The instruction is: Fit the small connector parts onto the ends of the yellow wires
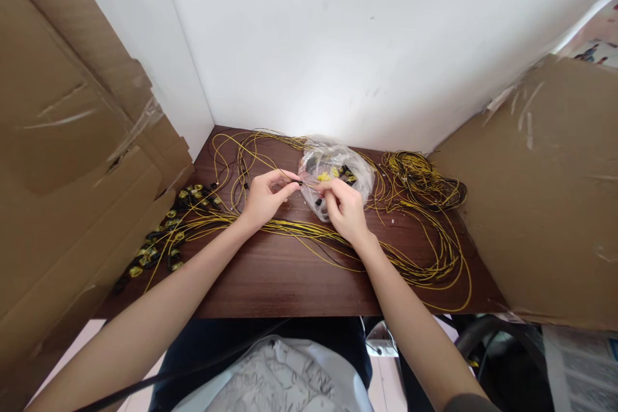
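Note:
My left hand (265, 198) is closed in a pinch, with a small black connector (300, 183) at its fingertips. My right hand (346, 207) faces it, thumb and forefinger pressed together on a thin wire (311, 187) that runs toward the connector. How far the wire enters the connector is too small to tell. Just behind both hands lies a clear plastic bag (363, 170) holding yellow pieces (323, 177) and black parts (346, 172). Beneath my wrists a long bundle of yellow and black wires (299, 227) crosses the brown table (290, 277).
Black plugs with yellow ends (154, 248) cluster at the table's left side. A tangled wire coil (415, 170) sits at the right rear. Cardboard panels (541, 193) flank the table, and a white wall (313, 45) rises behind. A white bag (280, 373) rests over my lap.

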Demonstrator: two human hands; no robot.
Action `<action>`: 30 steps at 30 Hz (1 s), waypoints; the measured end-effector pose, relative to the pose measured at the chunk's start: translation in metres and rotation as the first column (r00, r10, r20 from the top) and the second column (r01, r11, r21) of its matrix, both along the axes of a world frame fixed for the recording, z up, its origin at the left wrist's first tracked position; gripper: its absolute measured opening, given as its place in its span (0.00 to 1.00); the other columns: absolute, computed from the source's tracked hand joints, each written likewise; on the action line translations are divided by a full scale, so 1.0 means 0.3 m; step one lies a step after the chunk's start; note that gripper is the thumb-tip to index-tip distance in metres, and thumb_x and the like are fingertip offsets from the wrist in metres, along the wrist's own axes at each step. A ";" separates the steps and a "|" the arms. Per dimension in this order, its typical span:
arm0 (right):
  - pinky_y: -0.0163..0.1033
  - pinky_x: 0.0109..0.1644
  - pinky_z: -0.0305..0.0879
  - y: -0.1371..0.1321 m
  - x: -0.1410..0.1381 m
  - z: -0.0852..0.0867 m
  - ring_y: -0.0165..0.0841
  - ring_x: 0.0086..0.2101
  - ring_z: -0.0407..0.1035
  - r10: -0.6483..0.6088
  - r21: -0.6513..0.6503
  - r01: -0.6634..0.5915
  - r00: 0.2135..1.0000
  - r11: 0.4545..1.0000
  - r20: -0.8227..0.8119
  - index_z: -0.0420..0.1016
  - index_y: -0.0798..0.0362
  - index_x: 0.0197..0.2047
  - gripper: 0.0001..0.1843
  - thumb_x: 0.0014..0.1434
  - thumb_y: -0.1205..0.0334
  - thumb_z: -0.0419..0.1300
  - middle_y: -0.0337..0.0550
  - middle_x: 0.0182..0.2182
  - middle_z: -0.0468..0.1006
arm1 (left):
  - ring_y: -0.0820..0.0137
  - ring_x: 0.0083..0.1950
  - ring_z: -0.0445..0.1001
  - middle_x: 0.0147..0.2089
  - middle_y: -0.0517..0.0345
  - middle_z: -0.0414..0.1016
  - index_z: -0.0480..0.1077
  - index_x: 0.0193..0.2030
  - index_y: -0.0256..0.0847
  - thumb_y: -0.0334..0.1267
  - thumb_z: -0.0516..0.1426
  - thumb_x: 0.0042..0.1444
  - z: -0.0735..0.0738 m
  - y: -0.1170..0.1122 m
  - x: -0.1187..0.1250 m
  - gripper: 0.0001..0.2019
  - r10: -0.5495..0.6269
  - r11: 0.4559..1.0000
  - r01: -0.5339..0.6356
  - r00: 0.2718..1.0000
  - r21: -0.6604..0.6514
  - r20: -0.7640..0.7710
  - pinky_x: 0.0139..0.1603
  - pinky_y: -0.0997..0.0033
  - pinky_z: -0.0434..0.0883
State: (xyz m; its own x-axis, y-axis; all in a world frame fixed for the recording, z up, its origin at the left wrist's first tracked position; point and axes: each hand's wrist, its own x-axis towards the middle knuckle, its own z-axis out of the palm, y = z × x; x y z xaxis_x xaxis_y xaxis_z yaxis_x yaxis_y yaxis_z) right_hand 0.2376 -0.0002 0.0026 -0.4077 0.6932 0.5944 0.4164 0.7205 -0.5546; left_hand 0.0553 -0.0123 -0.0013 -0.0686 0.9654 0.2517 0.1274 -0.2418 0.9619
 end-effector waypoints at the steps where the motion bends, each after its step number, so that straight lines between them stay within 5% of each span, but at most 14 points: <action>1: 0.36 0.36 0.62 0.000 -0.002 0.001 0.31 0.31 0.67 -0.014 0.003 0.014 1.000 1.000 0.005 0.71 0.53 0.38 0.12 0.62 0.68 0.47 0.42 0.30 0.73 | 0.69 0.32 0.74 0.34 0.51 0.77 0.74 0.37 0.35 0.42 0.61 0.47 0.000 0.000 0.000 0.14 0.001 1.000 -0.001 1.000 0.001 0.003 0.25 0.75 0.69; 7: 0.36 0.33 0.62 0.007 -0.004 -0.004 0.30 0.28 0.65 -0.033 -0.023 0.035 0.997 0.999 0.076 0.72 0.53 0.39 0.09 0.62 0.61 0.52 0.43 0.33 0.75 | 0.69 0.32 0.74 0.33 0.51 0.77 0.74 0.36 0.35 0.42 0.61 0.46 -0.001 0.002 -0.001 0.14 0.011 1.000 -0.011 1.000 0.004 0.016 0.25 0.76 0.69; 18: 0.47 0.48 0.63 0.008 -0.005 0.002 0.37 0.43 0.65 -0.037 0.085 0.037 0.999 0.996 0.002 0.72 0.51 0.32 0.04 0.58 0.62 0.57 0.45 0.38 0.71 | 0.69 0.32 0.74 0.34 0.51 0.78 0.74 0.37 0.35 0.42 0.61 0.47 -0.009 0.005 -0.003 0.13 0.019 1.000 -0.019 0.999 0.009 -0.035 0.26 0.75 0.67; 24: 0.42 0.42 0.65 0.004 -0.008 0.004 0.34 0.35 0.68 -0.003 0.030 0.004 1.000 1.000 -0.023 0.70 0.51 0.32 0.06 0.59 0.61 0.55 0.43 0.32 0.73 | 0.68 0.34 0.74 0.34 0.52 0.78 0.74 0.37 0.36 0.42 0.61 0.47 -0.010 0.007 -0.004 0.13 0.023 1.000 -0.022 0.999 0.021 -0.047 0.29 0.73 0.68; 30: 0.35 0.32 0.65 -0.007 -0.014 0.002 0.29 0.26 0.69 -0.016 -0.161 0.001 0.996 0.987 -0.093 0.69 0.53 0.35 0.08 0.61 0.60 0.52 0.39 0.25 0.75 | 0.69 0.34 0.74 0.36 0.51 0.78 0.74 0.36 0.36 0.41 0.61 0.48 -0.007 0.005 -0.002 0.12 0.017 0.999 -0.016 0.999 0.028 -0.034 0.29 0.74 0.68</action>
State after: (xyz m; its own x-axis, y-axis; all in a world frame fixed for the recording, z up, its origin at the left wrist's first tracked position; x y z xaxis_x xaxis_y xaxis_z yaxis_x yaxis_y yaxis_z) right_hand 0.2334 -0.0023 0.0031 -0.3492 0.7860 0.5102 0.3627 0.6154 -0.6998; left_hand 0.0547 -0.0108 -0.0033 -0.0755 0.9567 0.2811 0.1640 -0.2662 0.9499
